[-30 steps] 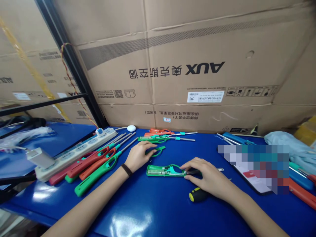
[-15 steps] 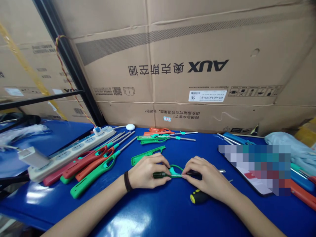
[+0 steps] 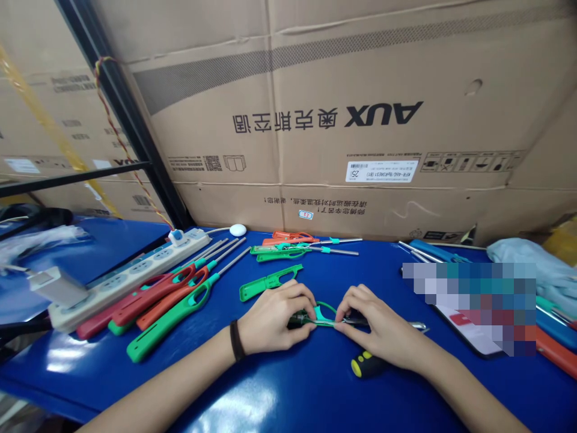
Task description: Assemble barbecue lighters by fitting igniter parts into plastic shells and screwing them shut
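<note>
My left hand is closed around the rear of an opened green gas lighter, where a dark insert shows between the fingers. The lighter's loop and turquoise trigger lie between my two hands. At its front end my right hand is closed, with thumb and fingers pinching the lighter; the small parts there are covered. A metal tube end sticks out beyond my right hand. Below that hand lies a black and yellow screwdriver handle. A loose green half-shell rests behind my left hand.
Red, orange and green lighters lie at left beside a white power strip. Opened lighters sit at the back before a large cardboard box. To the right are a phone-like slab, partly pixelated, and more lighters.
Both hands and the lighter sit slightly farther right and lower in the picture. The metal tube end shows more beyond my right hand. The grips look the same.
</note>
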The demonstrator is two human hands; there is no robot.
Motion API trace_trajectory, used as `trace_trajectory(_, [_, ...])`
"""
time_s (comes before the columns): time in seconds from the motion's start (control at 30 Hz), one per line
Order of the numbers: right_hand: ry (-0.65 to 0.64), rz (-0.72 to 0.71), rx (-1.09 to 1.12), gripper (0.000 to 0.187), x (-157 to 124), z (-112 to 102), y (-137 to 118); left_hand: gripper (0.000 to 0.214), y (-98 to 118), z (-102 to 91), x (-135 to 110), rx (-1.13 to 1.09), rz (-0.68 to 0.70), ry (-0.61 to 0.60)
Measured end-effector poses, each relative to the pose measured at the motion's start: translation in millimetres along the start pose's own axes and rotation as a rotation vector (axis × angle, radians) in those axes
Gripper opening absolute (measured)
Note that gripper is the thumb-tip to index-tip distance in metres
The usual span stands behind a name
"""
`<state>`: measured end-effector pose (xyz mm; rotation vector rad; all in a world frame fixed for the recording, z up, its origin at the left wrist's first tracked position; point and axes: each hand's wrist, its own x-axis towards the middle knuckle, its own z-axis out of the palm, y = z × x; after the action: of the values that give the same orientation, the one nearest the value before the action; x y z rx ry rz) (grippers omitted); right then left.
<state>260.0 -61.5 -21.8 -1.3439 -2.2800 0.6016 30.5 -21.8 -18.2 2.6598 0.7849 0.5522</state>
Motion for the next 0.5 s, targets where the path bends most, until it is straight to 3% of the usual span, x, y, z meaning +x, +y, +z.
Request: trace_trajectory(0.5, [-0.002,-0.02,0.046,0.013,0.5,0.9,2.7,0.007,1.4,0.1,0.2,-0.018,-0.026,-0.011])
